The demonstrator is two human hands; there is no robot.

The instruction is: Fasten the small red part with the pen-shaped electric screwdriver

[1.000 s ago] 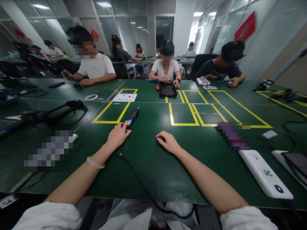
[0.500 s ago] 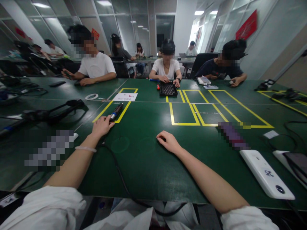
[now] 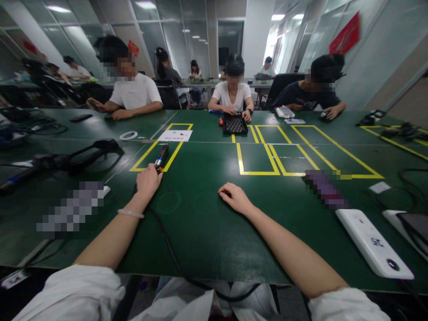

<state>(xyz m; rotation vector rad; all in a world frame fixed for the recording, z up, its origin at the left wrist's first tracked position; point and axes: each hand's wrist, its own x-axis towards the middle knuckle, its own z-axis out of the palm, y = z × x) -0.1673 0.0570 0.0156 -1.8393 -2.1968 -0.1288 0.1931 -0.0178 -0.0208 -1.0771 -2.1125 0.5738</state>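
Note:
My left hand [image 3: 149,180] is closed around the near end of a dark cylindrical tool [image 3: 162,156] with a blue and silver band. The tool points away from me inside a yellow taped outline [image 3: 174,160]; a small orange part shows beside my fingers. Its exact kind is not clear. A black cable [image 3: 163,232] runs from near my left wrist toward the table's front edge. My right hand [image 3: 236,197] rests on the green table [image 3: 200,240], fingers loosely curled and thumb near the index finger, with nothing visible in it.
Right of me lie a white power bank [image 3: 372,243] and a blurred phone [image 3: 329,189]. On the left are a pixelated device [image 3: 73,207] and black gear [image 3: 76,154]. A paper sheet [image 3: 175,135] lies ahead. Across sits a person with a black tray [image 3: 235,124]; others work nearby.
My left hand has shifted slightly right and turned with the tool, which now points more steeply away from me. The orange part has come into sight. My right hand has stayed put.

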